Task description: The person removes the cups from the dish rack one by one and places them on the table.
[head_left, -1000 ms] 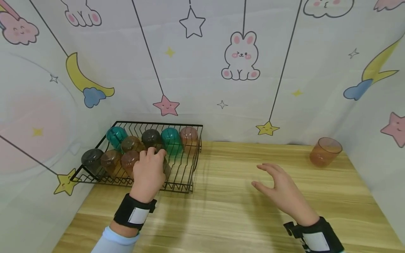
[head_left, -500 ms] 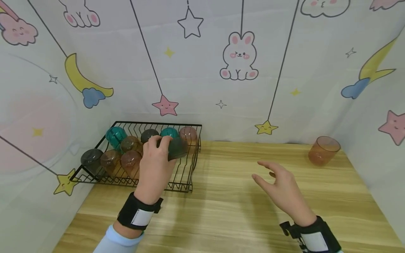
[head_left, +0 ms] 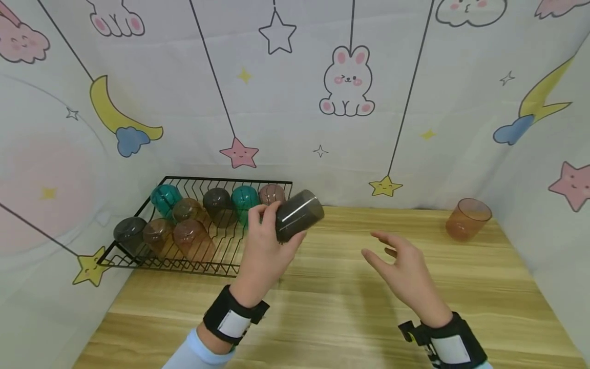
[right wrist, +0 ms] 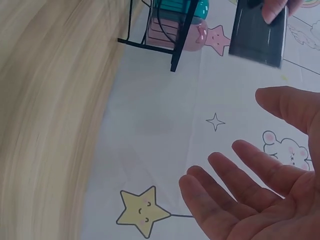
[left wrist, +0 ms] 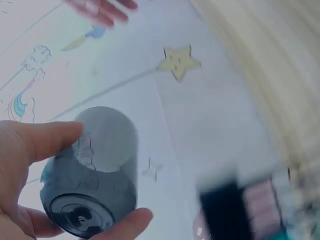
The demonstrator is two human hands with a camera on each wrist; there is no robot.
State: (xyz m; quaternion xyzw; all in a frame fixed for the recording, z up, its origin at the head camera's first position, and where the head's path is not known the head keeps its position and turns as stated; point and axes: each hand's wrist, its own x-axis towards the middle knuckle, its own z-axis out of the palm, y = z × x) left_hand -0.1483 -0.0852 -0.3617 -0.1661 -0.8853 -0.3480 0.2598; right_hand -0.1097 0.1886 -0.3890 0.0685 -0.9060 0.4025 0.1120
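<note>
My left hand [head_left: 267, 256] holds a dark grey see-through cup [head_left: 300, 215] in the air, tilted, just off the right end of the black wire rack [head_left: 230, 179]. In the left wrist view the thumb and fingers curl round the cup [left wrist: 97, 165], its round base towards the camera. My right hand [head_left: 410, 277] hovers over the table to the right, fingers apart and nothing in it. In the right wrist view its palm [right wrist: 280, 200] faces the grey cup [right wrist: 257, 35]. Several upside-down cups stand in the rack, among them a teal cup [head_left: 166, 200] and a pinkish cup [head_left: 193, 238].
An orange see-through cup [head_left: 467, 220] stands upright at the back right of the wooden table [head_left: 332, 318]. A white cloth with printed drawings [head_left: 286, 102] hangs behind the table and along both sides.
My left hand has lifted the dark grey cup out of the rack's front row and carried it right, tilting it over. The right hand has barely moved.
</note>
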